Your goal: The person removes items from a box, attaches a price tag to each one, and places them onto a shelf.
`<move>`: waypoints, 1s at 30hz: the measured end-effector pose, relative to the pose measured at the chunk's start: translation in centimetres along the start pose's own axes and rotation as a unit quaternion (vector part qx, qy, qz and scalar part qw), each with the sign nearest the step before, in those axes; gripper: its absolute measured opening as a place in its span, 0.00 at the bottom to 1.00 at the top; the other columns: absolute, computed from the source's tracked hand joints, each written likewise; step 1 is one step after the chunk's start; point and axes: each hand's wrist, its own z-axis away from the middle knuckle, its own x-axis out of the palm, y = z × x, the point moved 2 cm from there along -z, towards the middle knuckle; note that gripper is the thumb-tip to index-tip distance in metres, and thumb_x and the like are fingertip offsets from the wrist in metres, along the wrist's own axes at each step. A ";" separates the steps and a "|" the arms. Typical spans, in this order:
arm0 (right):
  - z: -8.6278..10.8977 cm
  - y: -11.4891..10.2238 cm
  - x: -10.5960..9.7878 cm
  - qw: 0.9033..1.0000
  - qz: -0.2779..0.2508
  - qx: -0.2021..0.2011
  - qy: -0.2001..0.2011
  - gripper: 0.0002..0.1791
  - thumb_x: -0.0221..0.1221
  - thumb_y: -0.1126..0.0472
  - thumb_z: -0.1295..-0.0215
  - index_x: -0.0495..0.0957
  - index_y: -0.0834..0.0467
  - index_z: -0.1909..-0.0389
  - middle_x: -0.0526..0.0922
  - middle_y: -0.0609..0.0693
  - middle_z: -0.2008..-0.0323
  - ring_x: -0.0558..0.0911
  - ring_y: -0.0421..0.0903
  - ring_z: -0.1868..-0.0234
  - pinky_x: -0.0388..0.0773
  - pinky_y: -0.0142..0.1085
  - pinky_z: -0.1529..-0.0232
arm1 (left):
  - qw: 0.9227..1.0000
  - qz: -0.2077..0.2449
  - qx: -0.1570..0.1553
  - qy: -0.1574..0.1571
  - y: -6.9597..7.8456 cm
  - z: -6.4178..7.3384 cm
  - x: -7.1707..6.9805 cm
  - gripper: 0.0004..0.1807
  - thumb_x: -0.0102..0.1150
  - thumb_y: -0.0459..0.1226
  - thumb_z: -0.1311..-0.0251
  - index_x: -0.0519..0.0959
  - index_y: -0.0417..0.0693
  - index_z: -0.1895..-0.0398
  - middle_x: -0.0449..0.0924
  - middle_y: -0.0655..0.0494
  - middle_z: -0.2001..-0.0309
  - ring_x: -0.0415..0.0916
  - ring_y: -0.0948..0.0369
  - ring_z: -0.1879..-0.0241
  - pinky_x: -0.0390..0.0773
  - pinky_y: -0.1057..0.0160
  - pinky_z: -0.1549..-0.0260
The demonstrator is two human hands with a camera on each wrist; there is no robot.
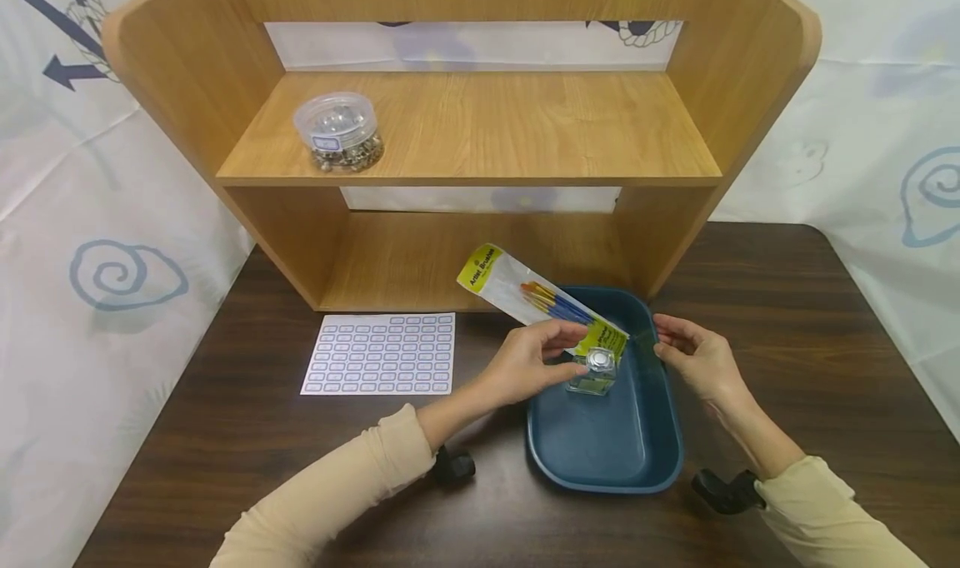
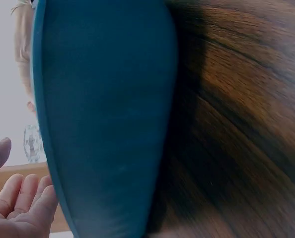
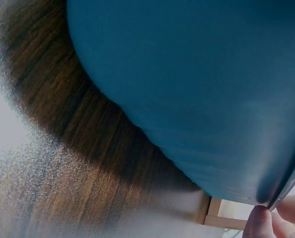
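Observation:
My left hand (image 1: 534, 358) reaches over the left rim of a blue plastic tray (image 1: 600, 451), thumb and fingers apart. Just beyond its fingertips, inside the tray, stands a small square glass bottle (image 1: 597, 371) with a silver top. In the left wrist view the bottle (image 2: 33, 143) shows past the hand (image 2: 26, 203), with a gap between thumb and fingers. My right hand (image 1: 701, 360) pinches the tray's right rim near its far end, fingertips (image 3: 259, 223) on the edge. A packet of artist brushes (image 1: 536, 293) lies slanted across the tray's far left rim, behind the bottle.
A wooden shelf unit (image 1: 465, 127) stands at the back of the dark wood table (image 1: 802, 335). On its upper shelf sits a round clear tub (image 1: 341, 133) of small metal pieces. A sheet of blue-bordered labels (image 1: 378, 356) lies left of the tray.

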 end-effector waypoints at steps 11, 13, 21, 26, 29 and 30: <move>0.1 -0.1 0.1 1.000 -0.002 0.006 -0.006 0.24 0.54 0.71 0.36 0.66 0.72 0.39 0.74 0.70 0.48 0.73 0.26 0.61 0.74 0.19 0.62 | 0.999 -0.035 -0.005 -0.008 -0.2 -1.4 1.7 0.20 0.66 0.32 0.47 0.77 0.37 0.49 0.80 0.46 0.50 0.78 0.58 0.48 0.75 0.69 0.51; 0.1 -0.1 0.1 1.000 -0.003 0.005 -0.004 0.23 0.54 0.72 0.36 0.66 0.72 0.40 0.74 0.70 0.48 0.73 0.25 0.62 0.74 0.18 0.62 | 0.999 -0.045 -0.006 -0.005 -0.2 -1.5 1.8 0.19 0.66 0.33 0.47 0.78 0.38 0.50 0.81 0.48 0.51 0.78 0.59 0.49 0.75 0.71 0.52; 0.1 0.0 0.1 1.000 -0.007 0.004 0.001 0.23 0.54 0.73 0.37 0.67 0.72 0.40 0.74 0.69 0.49 0.74 0.25 0.62 0.74 0.18 0.62 | 0.997 -0.080 0.005 -0.002 -0.1 -1.7 1.8 0.15 0.66 0.35 0.46 0.81 0.41 0.55 0.83 0.49 0.56 0.79 0.66 0.57 0.77 0.73 0.56; 0.1 0.0 0.1 1.000 -0.008 0.003 0.001 0.23 0.54 0.73 0.37 0.66 0.72 0.40 0.74 0.69 0.48 0.74 0.25 0.61 0.74 0.18 0.62 | 0.996 -0.091 0.011 -0.009 -0.1 -1.7 1.8 0.15 0.66 0.36 0.45 0.81 0.43 0.54 0.84 0.50 0.57 0.78 0.69 0.61 0.76 0.76 0.60; 0.0 -0.1 0.1 1.000 -0.010 0.001 0.002 0.23 0.54 0.73 0.37 0.67 0.73 0.40 0.75 0.69 0.49 0.74 0.26 0.61 0.74 0.18 0.62 | 0.995 -0.095 0.017 -0.011 -0.1 -1.8 1.7 0.14 0.65 0.36 0.45 0.81 0.43 0.54 0.84 0.50 0.57 0.78 0.69 0.62 0.76 0.77 0.62; 0.0 -0.1 0.2 1.000 -0.010 -0.001 0.001 0.23 0.54 0.73 0.37 0.66 0.73 0.40 0.75 0.68 0.49 0.74 0.26 0.61 0.74 0.18 0.62 | 0.995 -0.098 0.018 -0.011 -0.1 -1.8 1.7 0.14 0.65 0.36 0.44 0.81 0.43 0.54 0.84 0.50 0.58 0.78 0.69 0.62 0.75 0.77 0.63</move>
